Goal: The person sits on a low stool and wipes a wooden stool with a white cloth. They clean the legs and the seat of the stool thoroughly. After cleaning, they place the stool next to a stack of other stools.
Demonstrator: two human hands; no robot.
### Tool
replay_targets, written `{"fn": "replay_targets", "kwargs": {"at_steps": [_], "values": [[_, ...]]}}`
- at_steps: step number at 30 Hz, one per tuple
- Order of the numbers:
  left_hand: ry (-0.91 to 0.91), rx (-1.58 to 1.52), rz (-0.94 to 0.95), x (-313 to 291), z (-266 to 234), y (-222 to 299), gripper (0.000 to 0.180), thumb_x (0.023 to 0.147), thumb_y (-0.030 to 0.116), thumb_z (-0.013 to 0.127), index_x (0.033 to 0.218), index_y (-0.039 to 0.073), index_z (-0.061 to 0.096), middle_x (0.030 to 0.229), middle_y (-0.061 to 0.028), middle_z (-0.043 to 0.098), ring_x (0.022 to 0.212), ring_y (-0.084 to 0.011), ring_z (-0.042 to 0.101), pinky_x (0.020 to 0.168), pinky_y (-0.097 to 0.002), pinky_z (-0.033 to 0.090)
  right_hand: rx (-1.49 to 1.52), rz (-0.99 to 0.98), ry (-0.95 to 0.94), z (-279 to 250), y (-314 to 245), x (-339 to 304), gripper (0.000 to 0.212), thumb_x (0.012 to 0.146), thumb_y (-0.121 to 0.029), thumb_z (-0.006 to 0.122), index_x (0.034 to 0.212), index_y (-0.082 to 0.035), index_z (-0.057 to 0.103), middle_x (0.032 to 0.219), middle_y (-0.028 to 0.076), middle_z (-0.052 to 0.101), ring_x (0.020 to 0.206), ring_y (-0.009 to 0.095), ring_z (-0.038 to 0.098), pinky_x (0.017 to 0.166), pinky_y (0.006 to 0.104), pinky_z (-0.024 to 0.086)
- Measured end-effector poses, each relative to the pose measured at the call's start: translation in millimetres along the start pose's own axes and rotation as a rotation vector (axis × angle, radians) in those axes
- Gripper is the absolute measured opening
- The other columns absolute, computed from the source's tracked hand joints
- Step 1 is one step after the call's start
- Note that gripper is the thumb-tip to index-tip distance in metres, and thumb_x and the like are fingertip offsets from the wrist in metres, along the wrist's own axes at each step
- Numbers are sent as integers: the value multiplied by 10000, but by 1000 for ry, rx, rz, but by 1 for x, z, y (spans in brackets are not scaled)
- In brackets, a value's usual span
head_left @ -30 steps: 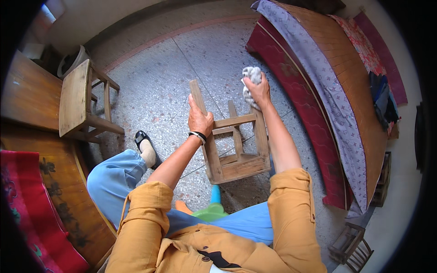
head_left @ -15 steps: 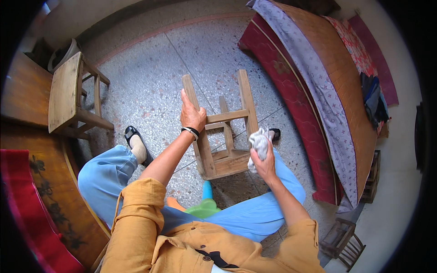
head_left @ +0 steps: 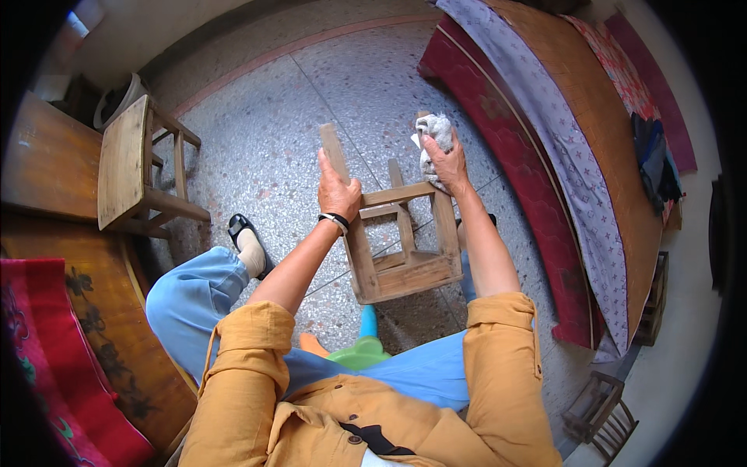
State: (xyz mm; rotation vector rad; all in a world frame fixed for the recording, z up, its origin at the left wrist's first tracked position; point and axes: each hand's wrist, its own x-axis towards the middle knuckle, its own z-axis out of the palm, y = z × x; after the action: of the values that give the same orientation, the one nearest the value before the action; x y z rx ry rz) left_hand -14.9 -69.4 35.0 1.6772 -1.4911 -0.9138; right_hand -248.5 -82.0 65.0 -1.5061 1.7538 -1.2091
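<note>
A small wooden stool [head_left: 398, 194] is held tipped over in front of me, its legs pointing away and its seat end toward my lap. My left hand [head_left: 338, 191] is wrapped round the left leg, below its tip. A crumpled grey-white cloth [head_left: 434, 138] is in my right hand [head_left: 449, 162], pressed around the right leg near its far end. The cloth hides most of that leg's upper part. Rungs join the legs, and the underside of the seat shows at the near end.
Another wooden stool [head_left: 128, 167] stands on the left beside a wooden cabinet [head_left: 93, 319] with a red cloth [head_left: 74, 350]. To the right is a bed [head_left: 576, 140] with a hanging dark red cover. A small chair [head_left: 599, 412] stands at lower right. A green plastic seat [head_left: 359, 356] shows beneath me.
My right hand has slid the cloth along the right leg from near the rung toward its far end. My left hand keeps its hold. The whole view has shifted slightly.
</note>
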Motion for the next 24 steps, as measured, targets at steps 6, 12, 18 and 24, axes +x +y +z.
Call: {"fn": "replay_targets", "kwargs": {"at_steps": [6,12,18,24], "values": [[10,-33,42,2,-10,-17,904,720,128,604,1461,11,99,1140,-323,561,1017,-448,585,888,-453,473,-149,117,-55,-12,-8,-88,714,821,-362,638,1365,0,353,1252,272,510,1148,371,520,967,423,425],[36,-103,113,6,-25,-40,874,725,173,600,1452,-2,146,1157,-319,554,1044,-430,582,910,-433,461,-64,74,-60,-34,-27,-200,632,820,-241,664,1355,-63,378,1202,235,550,1075,350,574,910,402,461],[266,450,435,1,-66,-50,770,787,115,579,1461,29,218,1416,-261,314,1341,-386,292,1106,-448,250,-149,-48,20,4,-75,-217,670,791,-263,689,1360,-72,392,1128,228,528,998,375,567,852,450,472],[-341,192,287,-26,-60,20,650,935,562,408,1311,42,509,860,-203,666,868,-341,650,764,-421,474,-86,-210,-91,26,-94,-238,664,794,-235,667,1380,-76,397,1184,241,504,1054,406,522,945,480,401]]}}
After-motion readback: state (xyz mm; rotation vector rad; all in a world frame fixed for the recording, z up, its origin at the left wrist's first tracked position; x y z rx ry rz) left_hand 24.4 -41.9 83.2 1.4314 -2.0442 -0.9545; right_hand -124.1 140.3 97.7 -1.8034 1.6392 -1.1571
